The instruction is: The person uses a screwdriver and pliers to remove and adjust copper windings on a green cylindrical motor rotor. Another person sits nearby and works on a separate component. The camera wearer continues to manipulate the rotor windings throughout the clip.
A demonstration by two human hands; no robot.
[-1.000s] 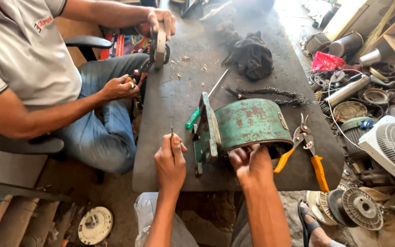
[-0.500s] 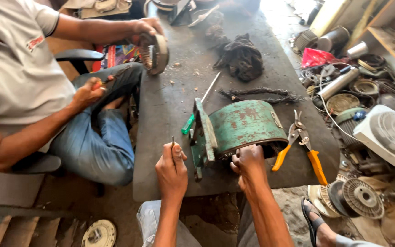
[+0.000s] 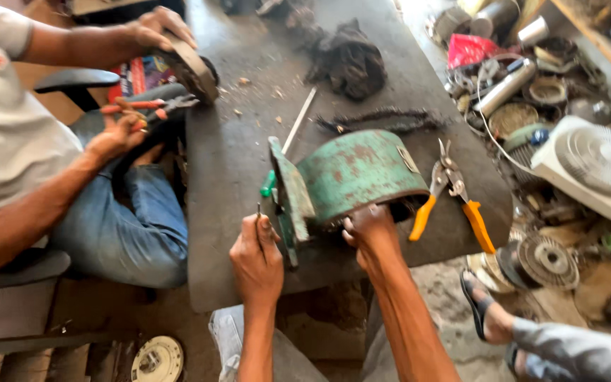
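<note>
Left hand [image 3: 256, 256] pinches a thin tool [image 3: 259, 211] — right hand [image 3: 370, 230] grips the green housing [image 3: 358, 177].

There is one camera. It sits on the person's head and looks down and forward, close above the fingers [image 3: 263, 230]. The dark bench [image 3: 235, 163] runs away past the fingers to the top. Another person sits left of the fingers. The floor with scrap lies to their right.
</note>
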